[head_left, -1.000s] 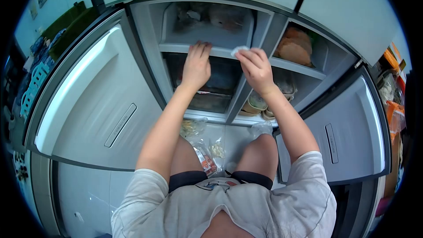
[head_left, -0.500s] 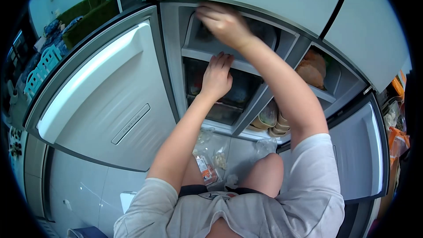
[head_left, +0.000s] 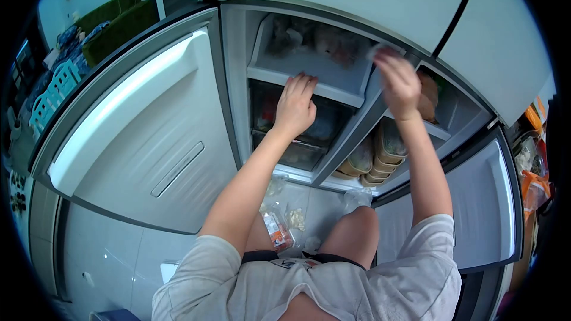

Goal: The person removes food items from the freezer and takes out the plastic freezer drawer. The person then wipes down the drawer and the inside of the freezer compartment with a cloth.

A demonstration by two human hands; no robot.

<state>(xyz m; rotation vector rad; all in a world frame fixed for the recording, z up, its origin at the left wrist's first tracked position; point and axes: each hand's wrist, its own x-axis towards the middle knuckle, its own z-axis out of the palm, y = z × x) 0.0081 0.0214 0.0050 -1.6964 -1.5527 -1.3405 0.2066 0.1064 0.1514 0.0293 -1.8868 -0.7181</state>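
Below the front rim of the upper freezer drawer point(head_left: 309, 83), my left hand point(head_left: 295, 107) rests with its fingers reaching up onto the rim, not wrapped round anything. My right hand point(head_left: 400, 86), blurred by motion, is at the divider right of that drawer, its fingers closed on a small white cloth or tissue point(head_left: 377, 52). Frosty bags point(head_left: 333, 44) lie inside the drawer. A lower drawer point(head_left: 324, 128) with dark contents sits beneath. To the right, a wrapped orange-brown item point(head_left: 426, 98) is partly hidden behind my right hand.
Open fridge doors stand at left point(head_left: 148, 125) and right point(head_left: 476, 202). Stacked tan containers point(head_left: 380, 160) fill the lower right compartment. On the floor between my legs lie a red-and-white package point(head_left: 277, 230) and clear bags point(head_left: 295, 217). Orange bags point(head_left: 535, 187) are at far right.
My right hand has swept from the drawer's upper left across to its right side. The upper drawer looks pulled a little further out. My left hand has stayed at the rim.
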